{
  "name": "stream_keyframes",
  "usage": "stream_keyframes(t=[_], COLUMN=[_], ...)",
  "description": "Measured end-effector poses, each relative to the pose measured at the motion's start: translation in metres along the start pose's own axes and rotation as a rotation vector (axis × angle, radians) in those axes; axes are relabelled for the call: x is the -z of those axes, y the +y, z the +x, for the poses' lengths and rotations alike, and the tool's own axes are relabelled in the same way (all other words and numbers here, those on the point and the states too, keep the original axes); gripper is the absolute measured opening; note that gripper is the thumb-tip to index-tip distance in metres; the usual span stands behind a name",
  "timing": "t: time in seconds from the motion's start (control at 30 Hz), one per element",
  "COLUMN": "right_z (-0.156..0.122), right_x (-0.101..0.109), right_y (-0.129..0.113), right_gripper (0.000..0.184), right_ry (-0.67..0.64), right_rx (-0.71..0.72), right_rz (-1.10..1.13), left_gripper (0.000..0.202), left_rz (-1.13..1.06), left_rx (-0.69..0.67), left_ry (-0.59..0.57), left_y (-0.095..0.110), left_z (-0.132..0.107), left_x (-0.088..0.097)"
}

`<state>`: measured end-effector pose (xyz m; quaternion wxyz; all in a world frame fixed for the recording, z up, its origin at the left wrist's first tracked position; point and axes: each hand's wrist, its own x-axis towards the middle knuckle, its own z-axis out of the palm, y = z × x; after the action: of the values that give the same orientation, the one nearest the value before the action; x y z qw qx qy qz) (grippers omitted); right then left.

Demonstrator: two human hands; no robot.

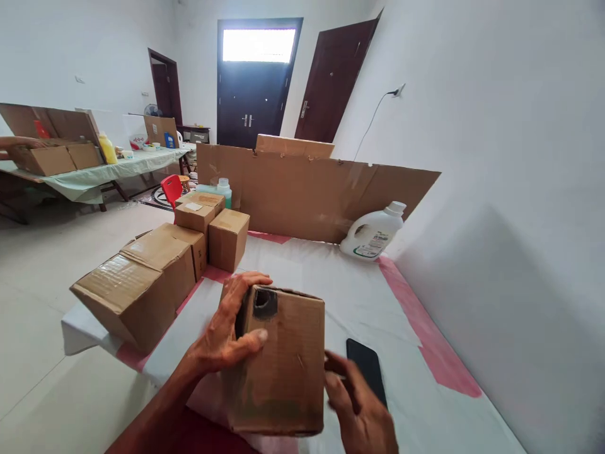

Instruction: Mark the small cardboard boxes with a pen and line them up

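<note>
A small worn cardboard box (283, 366) with a dark torn hole near its top edge stands on the white-covered table (331, 277) right in front of me. My left hand (227, 328) grips its left side, fingers over the top edge and thumb on the front face. My right hand (357, 403) is at the box's lower right side, fingers curled and touching the box's edge. A black phone (367, 369) lies flat on the table just beyond my right hand.
Several closed cardboard boxes (155, 265) sit stacked at the table's left. A cardboard sheet (307, 189) stands upright across the back, with a white detergent jug (373, 233) lying against it. A red chair (171, 188) and another table with boxes (51, 157) lie further left.
</note>
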<state>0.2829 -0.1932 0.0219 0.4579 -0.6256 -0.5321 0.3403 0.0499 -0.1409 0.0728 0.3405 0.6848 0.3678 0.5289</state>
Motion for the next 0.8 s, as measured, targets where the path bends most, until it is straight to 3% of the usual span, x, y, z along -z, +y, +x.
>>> stream_keyframes(t=[0.07, 0.17, 0.27, 0.4, 0.47, 0.57, 0.63, 0.7, 0.8], right_z=[0.014, 0.032, 0.038, 0.027, 0.019, 0.012, 0.014, 0.025, 0.050], right_x=[0.005, -0.007, -0.030, -0.061, -0.074, -0.084, -0.079, -0.064, -0.031], right_y=[-0.012, -0.040, -0.065, -0.086, -0.095, -0.105, -0.102, -0.085, -0.032], right_gripper=[0.066, 0.074, 0.057, 0.035, 0.036, 0.041, 0.046, 0.046, 0.039], right_ry=[0.094, 0.167, 0.149, 0.119, 0.106, 0.082, 0.125, 0.250, 0.384], right_rx=[0.114, 0.314, 0.464, 0.545, 0.551, 0.574, 0.609, 0.586, 0.320], right_rz=[-0.050, -0.091, -0.181, -0.277, -0.304, -0.317, -0.248, -0.105, -0.023], left_gripper=[0.060, 0.066, 0.063, 0.047, 0.042, 0.040, 0.040, 0.041, 0.046], left_rz=[0.074, 0.161, 0.155, 0.037, 0.014, 0.012, 0.032, 0.057, 0.054], left_rx=[-0.061, -0.106, -0.116, -0.013, 0.039, 0.068, 0.066, 0.093, 0.160], left_ry=[-0.025, -0.086, -0.088, 0.106, 0.212, 0.254, 0.264, 0.287, 0.316], left_y=[0.005, 0.010, 0.009, -0.002, -0.007, -0.009, -0.008, -0.007, -0.006], left_z=[-0.004, -0.009, -0.013, -0.023, -0.027, -0.030, -0.031, -0.033, -0.032], left_x=[-0.009, -0.020, -0.021, -0.007, 0.002, 0.013, 0.015, 0.014, 0.012])
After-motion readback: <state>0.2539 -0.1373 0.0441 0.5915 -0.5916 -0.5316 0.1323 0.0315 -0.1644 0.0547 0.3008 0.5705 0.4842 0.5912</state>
